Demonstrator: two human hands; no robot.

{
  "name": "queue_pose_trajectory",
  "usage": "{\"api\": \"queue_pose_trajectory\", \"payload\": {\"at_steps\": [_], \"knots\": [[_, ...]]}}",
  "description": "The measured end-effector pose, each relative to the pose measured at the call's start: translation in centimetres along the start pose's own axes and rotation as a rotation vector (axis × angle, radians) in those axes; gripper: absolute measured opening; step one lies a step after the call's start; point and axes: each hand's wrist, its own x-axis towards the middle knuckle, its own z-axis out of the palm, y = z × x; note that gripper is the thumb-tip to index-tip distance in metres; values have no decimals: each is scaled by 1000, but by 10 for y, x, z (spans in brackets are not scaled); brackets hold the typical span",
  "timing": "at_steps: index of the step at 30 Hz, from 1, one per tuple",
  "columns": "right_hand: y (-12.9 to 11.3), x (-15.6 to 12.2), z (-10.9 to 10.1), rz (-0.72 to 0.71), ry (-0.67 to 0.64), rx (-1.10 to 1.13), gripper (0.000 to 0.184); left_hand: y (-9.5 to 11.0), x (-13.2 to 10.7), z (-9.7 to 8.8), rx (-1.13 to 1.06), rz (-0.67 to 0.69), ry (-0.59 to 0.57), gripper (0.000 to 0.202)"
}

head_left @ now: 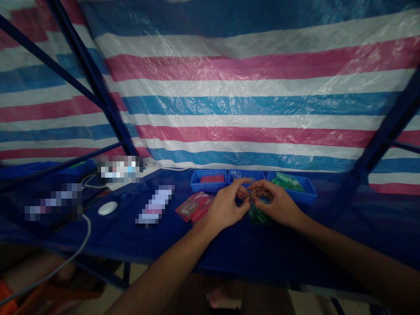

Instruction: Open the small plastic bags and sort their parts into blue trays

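Observation:
My left hand [231,203] and my right hand [278,201] meet above the blue table, fingertips pinched close together. Between them is something small and thin that I cannot make out. Just below the right hand lies a green plastic bag [259,216]. Left of my left hand are pink plastic bags [194,206] with something greyish inside, partly covered by that hand. Behind the hands stand blue bins: the left bin [193,183] holds a red stack, the middle bin [232,173] has clear plastic in it, and the right bin [310,194] holds green bags [288,181].
On the left of the table [121,236] lie a white oval object [107,208] and a blurred-out flat item [155,204]. A white power strip [131,179] and a cable [87,238] are nearby. Blue metal posts [108,113] and a striped tarp [249,105] enclose the table.

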Motion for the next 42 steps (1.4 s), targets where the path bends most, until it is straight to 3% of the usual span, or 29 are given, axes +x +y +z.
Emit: {"api": "queue_pose_trajectory", "payload": {"at_steps": [5, 12, 21, 26, 31, 36, 42], "knots": [[0, -1, 1, -17, 0, -28, 22, 5, 0, 0, -1, -50, -9, 52], [4, 1, 1, 27, -2, 119, 25, 2, 0, 1, -18, -40, 18, 45], [1, 1, 2, 44, 28, 130, 24, 1, 2, 2, -60, -71, 28, 51], [2, 2, 0, 49, 40, 117, 23, -1, 0, 1, 43, -108, -21, 28], [-2, 3, -5, -68, 77, -67, 13, -2, 1, -3, 45, -154, -64, 27], [-4, 5, -7, -248, 42, -218, 8, 0, 2, -5, -26, -90, 20, 27], [1, 4, -4, -209, -32, -165, 18, -1, 3, -4, -69, -134, 86, 25]]}}
